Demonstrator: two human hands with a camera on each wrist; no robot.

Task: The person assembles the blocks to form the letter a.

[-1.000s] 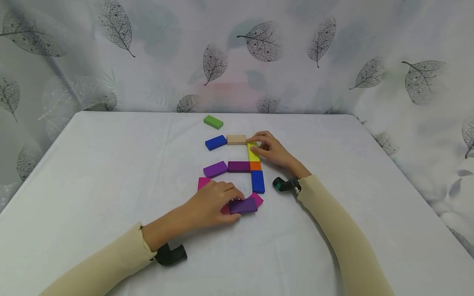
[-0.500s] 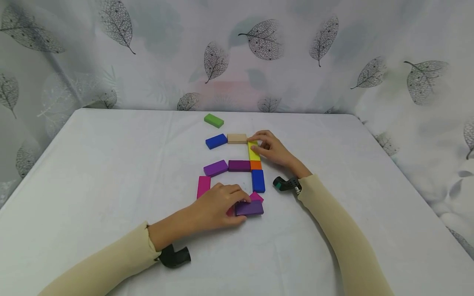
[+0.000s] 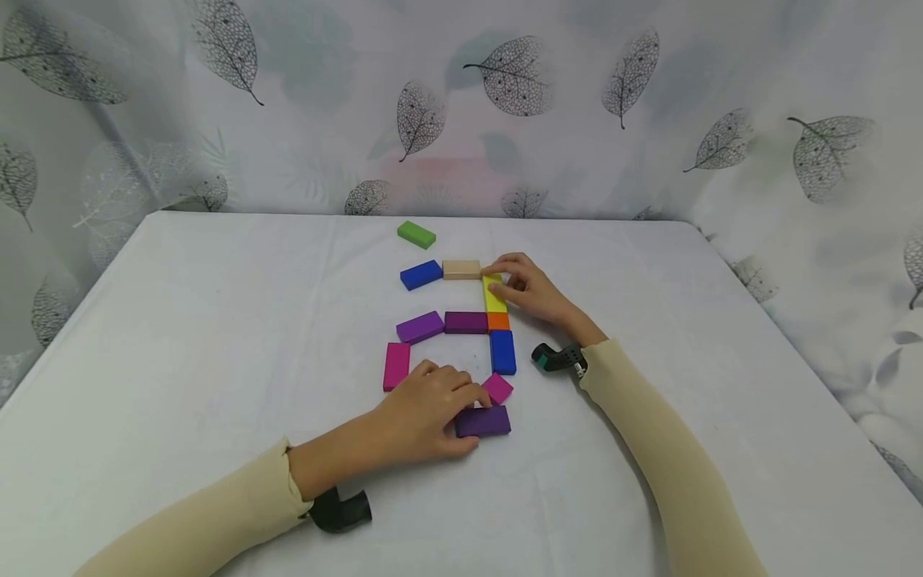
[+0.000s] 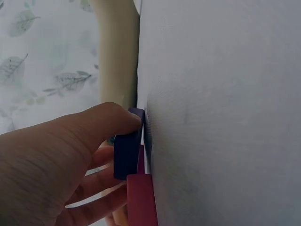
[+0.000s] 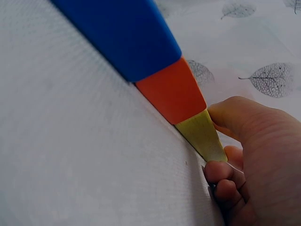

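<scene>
My left hand (image 3: pixel 425 413) pinches a purple block (image 3: pixel 483 421) between thumb and fingers, on the near side of a small pink block (image 3: pixel 497 389). In the left wrist view the purple block looks dark and tilted, with a red-pink block (image 4: pixel 142 200) close by; the hand hides that one in the head view. My right hand (image 3: pixel 535 292) has thumb and fingers around a yellow block (image 3: pixel 494 298). An orange block (image 3: pixel 498 321) and a blue block (image 3: pixel 502 353) continue from the yellow one towards me.
A beige block (image 3: pixel 461 270), a second blue block (image 3: pixel 421 275), a plum block (image 3: pixel 465 323), a violet block (image 3: pixel 421 327) and a long pink block (image 3: pixel 397 366) complete the outline. A green block (image 3: pixel 417 235) lies apart at the back of the white-covered table (image 3: pixel 252 320).
My left hand has drawn the purple block towards me and slightly right, uncovering the small pink block. The long pink block shows more. My right hand stays at the yellow block.
</scene>
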